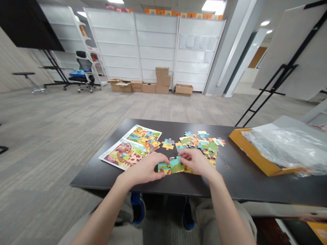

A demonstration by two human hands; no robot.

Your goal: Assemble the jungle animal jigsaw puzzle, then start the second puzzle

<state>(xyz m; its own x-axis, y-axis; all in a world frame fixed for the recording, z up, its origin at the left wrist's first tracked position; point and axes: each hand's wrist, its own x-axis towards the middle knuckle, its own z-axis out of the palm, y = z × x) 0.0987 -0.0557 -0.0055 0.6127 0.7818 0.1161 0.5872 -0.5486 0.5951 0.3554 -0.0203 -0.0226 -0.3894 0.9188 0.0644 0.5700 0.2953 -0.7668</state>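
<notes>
My left hand (144, 168) and my right hand (195, 162) meet over a small group of joined jigsaw pieces (171, 166) in teal, green and yellow, pinching it from both sides at the table's near edge. Part of the group is hidden under my fingers. To the left lies a printed farm picture sheet (125, 153) with a few pieces resting on its corner. A heap of loose cartoon jigsaw pieces (203, 144) spreads just beyond my right hand. Two linked pieces (168, 144) sit apart, beyond my fingertips.
The dark table (230, 180) carries an orange-yellow box (258, 153) at the right, holding a crumpled clear plastic bag (286, 146). My legs and blue shoes (138, 207) show below the table. Carpet, stacked cardboard boxes (162, 81), an office chair (83, 71) and a white board on an easel (288, 51) lie beyond.
</notes>
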